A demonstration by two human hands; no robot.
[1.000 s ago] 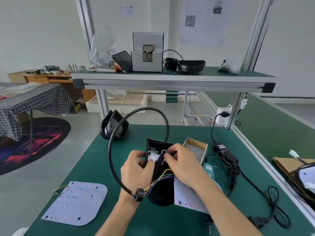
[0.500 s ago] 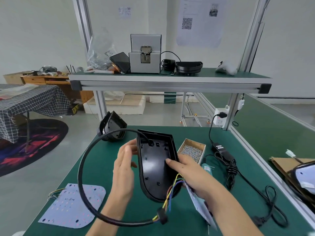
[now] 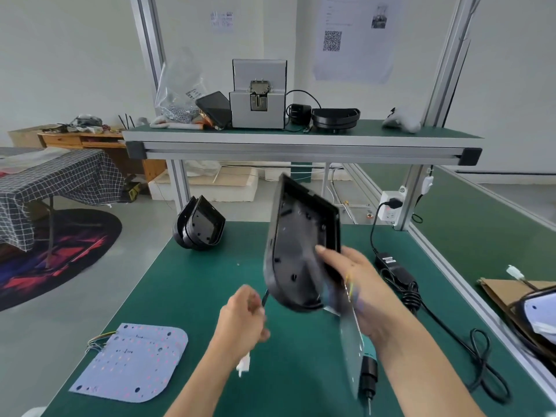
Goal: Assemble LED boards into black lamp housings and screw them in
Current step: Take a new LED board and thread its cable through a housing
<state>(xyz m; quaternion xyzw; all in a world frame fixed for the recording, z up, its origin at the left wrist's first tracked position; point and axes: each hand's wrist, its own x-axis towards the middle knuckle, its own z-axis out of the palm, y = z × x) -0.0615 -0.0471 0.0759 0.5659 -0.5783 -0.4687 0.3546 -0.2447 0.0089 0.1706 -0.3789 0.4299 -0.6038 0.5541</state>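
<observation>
Green bench [image 3: 192, 284] | right hand [image 3: 358, 284] grips raised housing [image 3: 301, 245] | left hand [image 3: 243, 320] blurred, seemingly pinching cable [image 3: 264, 297]

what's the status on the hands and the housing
Right hand grips black lamp housing, lifted and tilted. Left hand pinches its cable. LED board hangs underneath. Nothing blocking.

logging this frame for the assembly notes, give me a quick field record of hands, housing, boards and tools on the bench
right hand: grips the black lamp housing, raised off the bench and tilted, open side toward the camera
left hand: curled around the black cable just below the housing; blurred
led board at housing: hangs edge-on under the right hand
spare led boards: flat stack, bench front left
empty housings: nested, bench back left
screwdriver: lies under the right forearm
power adapter: right of the housing, plugged into the socket
bench: green mat
</observation>
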